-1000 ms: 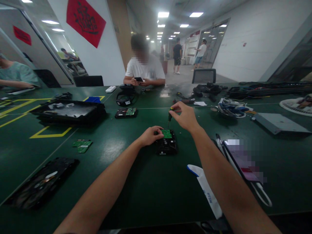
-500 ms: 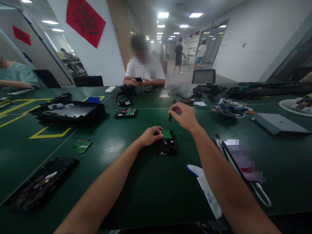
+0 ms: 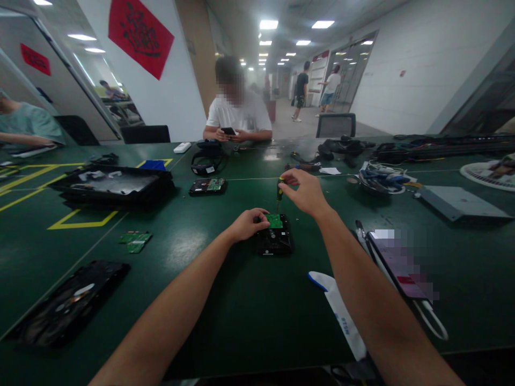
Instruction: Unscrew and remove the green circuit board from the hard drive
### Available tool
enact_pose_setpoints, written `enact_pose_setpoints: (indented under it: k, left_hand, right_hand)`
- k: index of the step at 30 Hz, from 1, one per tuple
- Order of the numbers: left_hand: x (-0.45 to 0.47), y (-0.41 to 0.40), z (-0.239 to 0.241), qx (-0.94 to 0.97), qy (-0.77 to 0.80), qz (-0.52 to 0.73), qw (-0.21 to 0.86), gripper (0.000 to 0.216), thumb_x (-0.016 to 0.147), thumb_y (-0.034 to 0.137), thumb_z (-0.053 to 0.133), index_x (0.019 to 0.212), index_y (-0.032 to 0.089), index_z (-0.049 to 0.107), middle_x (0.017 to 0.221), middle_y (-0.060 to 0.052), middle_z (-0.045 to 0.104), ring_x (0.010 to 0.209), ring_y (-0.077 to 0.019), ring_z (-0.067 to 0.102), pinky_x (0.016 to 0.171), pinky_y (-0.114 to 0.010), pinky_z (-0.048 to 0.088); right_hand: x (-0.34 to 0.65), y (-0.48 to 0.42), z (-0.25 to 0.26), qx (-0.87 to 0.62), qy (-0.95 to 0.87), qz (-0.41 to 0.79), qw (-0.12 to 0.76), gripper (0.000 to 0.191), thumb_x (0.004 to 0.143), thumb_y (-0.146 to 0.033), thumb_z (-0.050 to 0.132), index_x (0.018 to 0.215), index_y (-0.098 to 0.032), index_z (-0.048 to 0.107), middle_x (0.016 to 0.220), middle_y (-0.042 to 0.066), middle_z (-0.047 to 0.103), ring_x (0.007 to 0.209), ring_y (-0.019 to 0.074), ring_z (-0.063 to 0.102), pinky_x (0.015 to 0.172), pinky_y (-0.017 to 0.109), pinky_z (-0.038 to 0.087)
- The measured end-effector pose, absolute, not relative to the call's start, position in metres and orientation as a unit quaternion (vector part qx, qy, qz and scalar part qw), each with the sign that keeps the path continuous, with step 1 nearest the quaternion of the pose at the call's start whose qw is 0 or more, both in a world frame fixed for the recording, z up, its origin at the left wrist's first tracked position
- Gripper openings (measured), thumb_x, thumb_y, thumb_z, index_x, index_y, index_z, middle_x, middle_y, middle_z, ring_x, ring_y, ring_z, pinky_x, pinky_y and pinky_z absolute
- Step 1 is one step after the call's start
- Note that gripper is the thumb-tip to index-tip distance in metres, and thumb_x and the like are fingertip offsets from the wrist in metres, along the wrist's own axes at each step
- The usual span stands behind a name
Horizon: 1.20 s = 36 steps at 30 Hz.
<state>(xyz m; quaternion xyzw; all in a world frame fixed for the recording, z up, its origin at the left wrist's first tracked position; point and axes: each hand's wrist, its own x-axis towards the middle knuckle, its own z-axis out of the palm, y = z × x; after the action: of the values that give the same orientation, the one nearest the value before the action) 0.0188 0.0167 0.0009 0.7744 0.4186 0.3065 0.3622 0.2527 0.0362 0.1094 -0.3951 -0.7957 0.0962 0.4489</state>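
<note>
A black hard drive (image 3: 274, 242) lies on the green table in front of me, with a green circuit board (image 3: 275, 220) on its far part. My left hand (image 3: 251, 222) grips the drive's left side, its fingertips at the edge of the board. In my right hand (image 3: 302, 190) is a screwdriver (image 3: 280, 190) with a yellow and black handle, pinched between the fingers. The screwdriver stands nearly upright and its shaft points down at the far edge of the board. Whether the tip sits in a screw is too small to tell.
Left are loose green boards (image 3: 135, 241), a black drive casing (image 3: 70, 303) and black trays (image 3: 112, 182). Another drive (image 3: 207, 186) lies beyond. Right are a phone (image 3: 400, 265), a white-and-blue packet (image 3: 341, 316) and a grey metal box (image 3: 462, 203). A person (image 3: 239, 115) sits opposite.
My hands, the screwdriver and the hard drive look almost unmoved. In the background, a walking person in dark clothes has shifted to the right.
</note>
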Motion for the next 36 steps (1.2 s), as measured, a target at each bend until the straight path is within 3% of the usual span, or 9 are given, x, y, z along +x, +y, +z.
enact_pose_setpoints:
  k: [9, 19, 24, 36]
  left_hand:
    - [0.0190, 0.0160, 0.0001, 0.776, 0.414, 0.312, 0.360, 0.020, 0.087, 0.035, 0.071, 0.095, 0.016, 0.071, 0.132, -0.010, 0.064, 0.084, -0.0168, 0.064, 0.075, -0.031, 0.051]
    - [0.0189, 0.0169, -0.0037, 0.764, 0.407, 0.329, 0.377, 0.027, 0.086, 0.035, 0.072, 0.106, 0.017, 0.070, 0.129, -0.010, 0.065, 0.095, -0.0202, 0.065, 0.077, -0.032, 0.052]
    - [0.0182, 0.0194, -0.0047, 0.769, 0.401, 0.328, 0.376, 0.029, 0.085, 0.033, 0.073, 0.109, 0.018, 0.071, 0.127, -0.011, 0.067, 0.099, -0.0221, 0.066, 0.081, -0.034, 0.052]
    - [0.0179, 0.0174, -0.0026, 0.776, 0.426, 0.296, 0.359, 0.044, 0.086, 0.042, 0.069, 0.126, 0.022, 0.067, 0.114, -0.005, 0.071, 0.068, -0.0133, 0.057, 0.066, -0.029, 0.049]
  right_hand:
    - [0.2518, 0.0362, 0.1081, -0.402, -0.781, 0.115, 0.464, 0.017, 0.086, -0.026, 0.068, 0.103, -0.022, 0.067, 0.100, 0.006, 0.074, 0.092, 0.0220, 0.071, 0.086, 0.040, 0.059]
    - [0.2518, 0.0401, 0.1039, -0.405, -0.792, 0.090, 0.448, 0.022, 0.088, -0.027, 0.064, 0.109, -0.022, 0.069, 0.113, 0.009, 0.071, 0.098, 0.0249, 0.068, 0.089, 0.044, 0.058]
    - [0.2516, 0.0399, 0.1045, -0.401, -0.794, 0.093, 0.447, 0.021, 0.087, -0.024, 0.064, 0.108, -0.022, 0.066, 0.108, 0.008, 0.071, 0.096, 0.0238, 0.068, 0.088, 0.042, 0.057]
    - [0.2528, 0.0360, 0.1089, -0.406, -0.795, 0.098, 0.439, 0.020, 0.085, -0.024, 0.067, 0.105, -0.022, 0.067, 0.109, 0.008, 0.069, 0.096, 0.0245, 0.067, 0.090, 0.045, 0.058]
